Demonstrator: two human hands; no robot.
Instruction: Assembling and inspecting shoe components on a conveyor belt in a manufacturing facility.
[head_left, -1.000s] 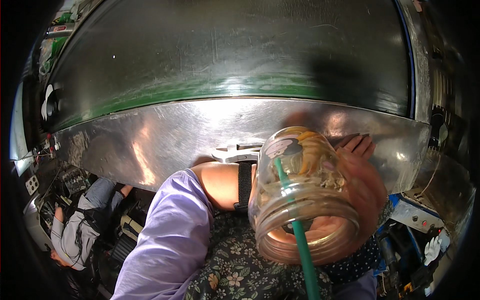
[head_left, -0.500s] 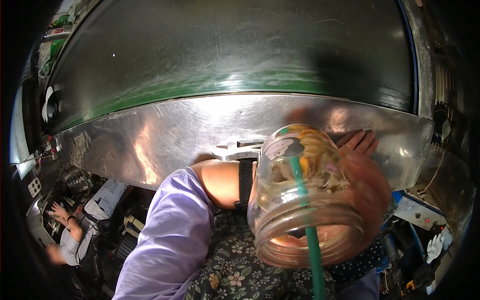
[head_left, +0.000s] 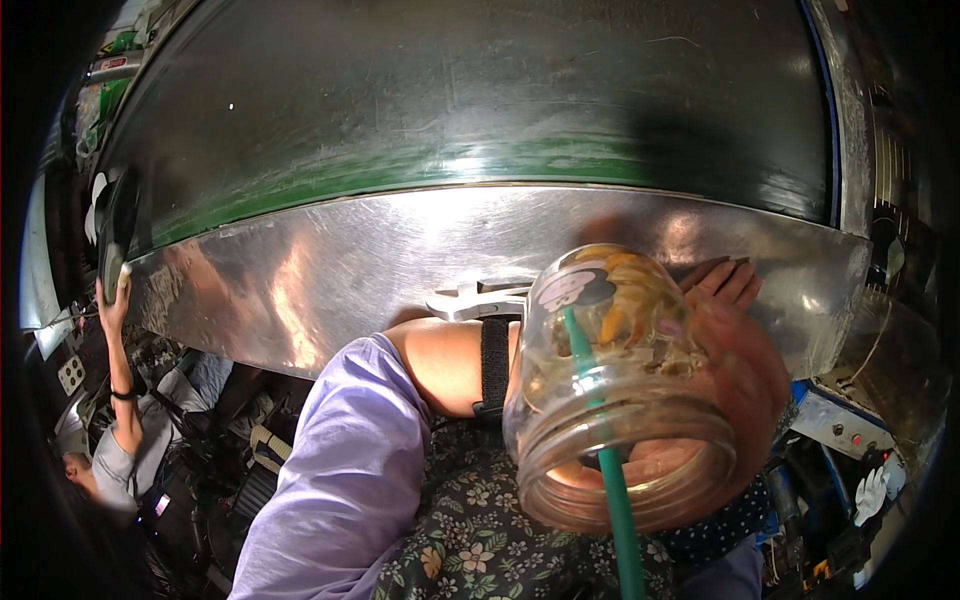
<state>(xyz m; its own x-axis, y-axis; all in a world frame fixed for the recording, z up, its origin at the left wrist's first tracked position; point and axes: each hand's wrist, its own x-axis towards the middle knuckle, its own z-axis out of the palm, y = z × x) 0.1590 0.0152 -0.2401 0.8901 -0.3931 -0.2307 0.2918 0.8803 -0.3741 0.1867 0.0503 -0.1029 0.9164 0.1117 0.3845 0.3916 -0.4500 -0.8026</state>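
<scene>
Close in front of me, a clear jar (head_left: 640, 330) tilts with its wide threaded mouth toward me. Yellowish and brown pieces lie inside, and a dark-and-pink picture marks its wall. A green straw (head_left: 618, 500) sticks out of the mouth. My right hand (head_left: 750, 390), blurred, wraps around the jar's right side. My left forearm, in a lilac sleeve with a black wrist strap (head_left: 495, 365), crosses behind the jar. Beyond it, outstretched fingers of what appears to be my left hand (head_left: 728, 284) rest on the metal ledge (head_left: 370, 250); its palm is hidden.
A dark green conveyor belt (head_left: 450, 90) runs past the ledge. Beside my forearm lies a white-and-metal tool (head_left: 475, 302). At the left, another person's hand (head_left: 115, 295) holds a dark, shoe-shaped piece (head_left: 118, 225). A control box (head_left: 840, 420) and white glove (head_left: 872, 495) are at right.
The jar and my right hand have shifted slightly right, and the straw leans differently. At the left, the other person has reached up toward the belt with the dark piece.
</scene>
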